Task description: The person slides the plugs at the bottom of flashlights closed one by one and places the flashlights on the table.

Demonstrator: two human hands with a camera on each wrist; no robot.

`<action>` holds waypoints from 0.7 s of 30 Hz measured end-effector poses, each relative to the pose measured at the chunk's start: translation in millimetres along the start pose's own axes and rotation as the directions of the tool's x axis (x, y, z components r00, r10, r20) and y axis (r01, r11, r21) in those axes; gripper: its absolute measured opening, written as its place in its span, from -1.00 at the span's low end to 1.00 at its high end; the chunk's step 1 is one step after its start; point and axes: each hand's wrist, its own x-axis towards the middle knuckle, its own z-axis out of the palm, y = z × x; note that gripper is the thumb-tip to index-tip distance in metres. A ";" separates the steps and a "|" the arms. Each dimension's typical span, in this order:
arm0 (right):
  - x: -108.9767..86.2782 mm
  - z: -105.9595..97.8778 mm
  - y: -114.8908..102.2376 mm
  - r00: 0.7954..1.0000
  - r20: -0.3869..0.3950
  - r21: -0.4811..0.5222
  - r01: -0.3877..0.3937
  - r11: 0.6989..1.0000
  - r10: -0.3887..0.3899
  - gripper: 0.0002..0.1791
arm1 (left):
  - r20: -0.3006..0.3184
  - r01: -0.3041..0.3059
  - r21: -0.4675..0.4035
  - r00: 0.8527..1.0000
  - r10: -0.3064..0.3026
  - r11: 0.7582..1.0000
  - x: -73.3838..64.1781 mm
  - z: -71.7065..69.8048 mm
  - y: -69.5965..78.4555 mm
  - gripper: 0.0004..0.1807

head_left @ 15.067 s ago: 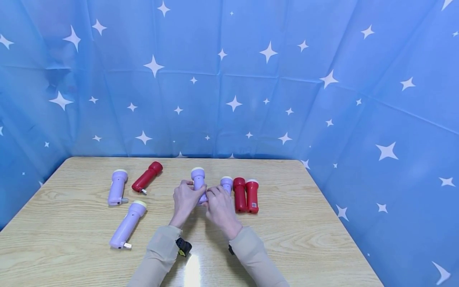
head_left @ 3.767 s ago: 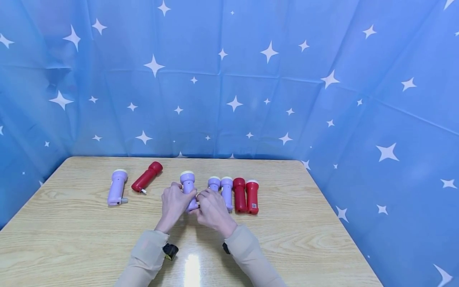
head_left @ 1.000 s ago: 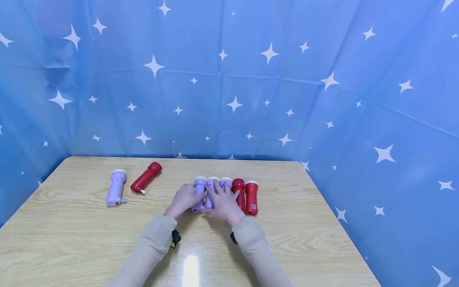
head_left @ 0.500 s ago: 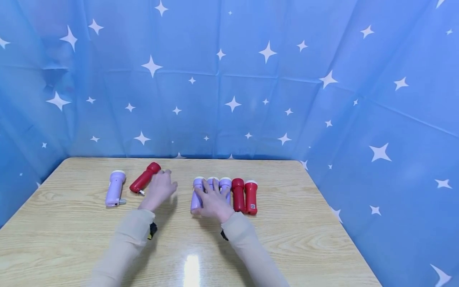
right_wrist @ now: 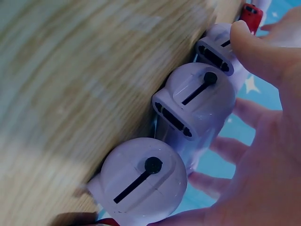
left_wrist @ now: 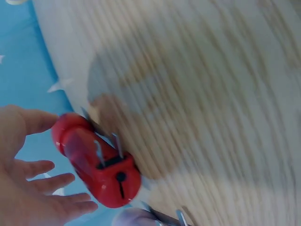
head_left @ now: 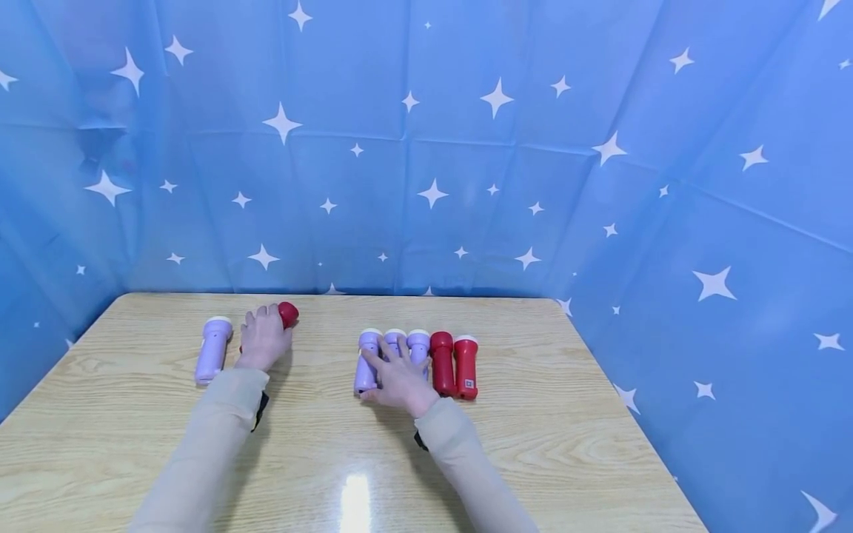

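Note:
In the head view my left hand [head_left: 263, 340] lies over a dark red flashlight [head_left: 289, 314] at the left, covering most of its body. The left wrist view shows that flashlight's two metal plug prongs [left_wrist: 117, 146] standing out; one digit meets its head and the other fingers stretch alongside. My right hand [head_left: 403, 381] spreads its fingers over three lavender flashlights, the left one [head_left: 366, 374], the middle one [head_left: 395, 335] and the right one [head_left: 418, 340], side by side. In the right wrist view their ends show black slider slots, with no prongs sticking out.
To the right of the lavender row lie a dark red flashlight [head_left: 443, 363] and a bright red one [head_left: 466, 366]. Another lavender flashlight [head_left: 213, 352] is left of my left hand. A blue star-patterned curtain [head_left: 426, 163] hangs behind the wooden table [head_left: 566, 459].
Earlier both hands gripped lavender flashlights, one after another; these now lie in the row. My left hand has since moved left onto the dark red flashlight. The right hand stays over the row.

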 end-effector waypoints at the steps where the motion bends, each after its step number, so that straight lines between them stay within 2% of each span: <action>1: 0.1 -0.1 0.3 1.000 0.001 0.004 0.000 1.000 0.000 -0.13 | 0.020 0.013 0.005 1.000 -0.013 1.000 0.9 0.4 -1.2 -0.51; 5: 0.4 -0.3 0.9 1.000 0.005 0.011 -0.002 1.000 0.002 -0.13 | 0.097 0.065 0.009 0.993 -0.066 0.998 4.1 0.4 -4.2 -0.51; 9: 0.1 -0.2 1.0 1.000 0.010 0.006 -0.003 1.000 0.003 -0.13 | 0.145 0.102 -0.002 0.984 -0.101 0.995 6.0 0.7 -6.3 -0.53; 14: -0.5 -0.4 0.3 1.000 0.010 0.004 -0.005 1.000 0.005 -0.14 | 0.155 0.127 -0.001 0.980 -0.125 0.992 7.7 4.2 -12.1 -0.56; 21: -0.3 -4.4 -0.6 1.000 0.010 -0.006 -0.008 1.000 0.008 -0.14 | 0.151 0.112 0.010 0.982 -0.113 0.994 10.4 4.2 -15.1 -0.62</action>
